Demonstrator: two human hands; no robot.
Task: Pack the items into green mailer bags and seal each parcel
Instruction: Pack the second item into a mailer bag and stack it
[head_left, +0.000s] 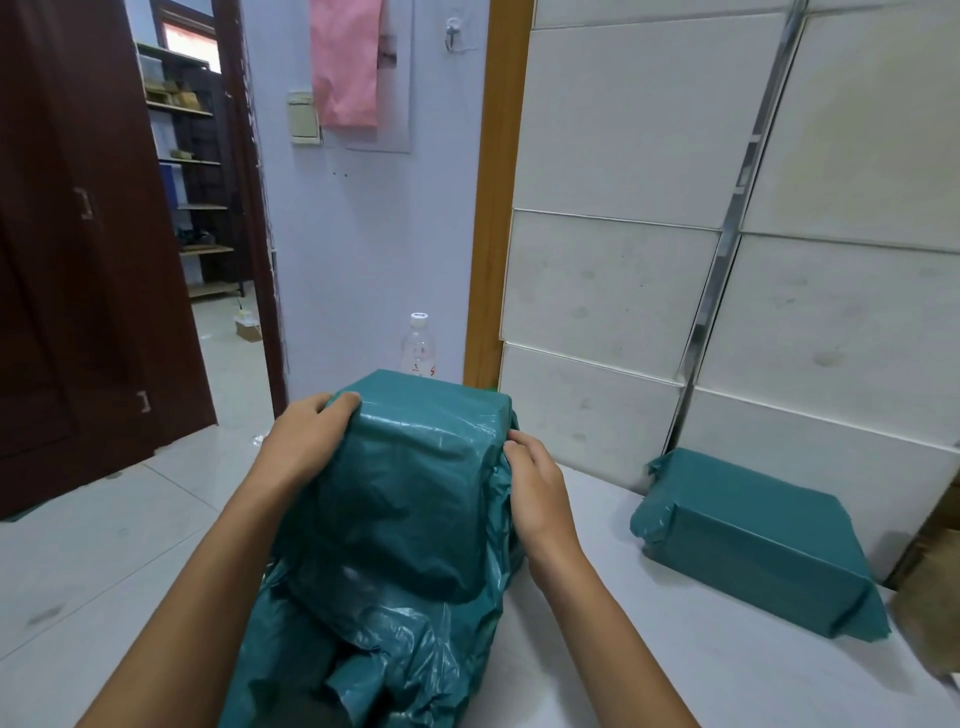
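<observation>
Two hands, left hand and right hand, grip the bag between them, pulling its film taut over the boxed item for sealing.

Left hand, right hand apparently clenched.

Single head-worn view, wide-angle, looking forward and down, close over both forearms at the near edge of the white table, wall and open doorway beyond.

Item inside green mailer bag hidden; bag's open end cut off below.
</observation>
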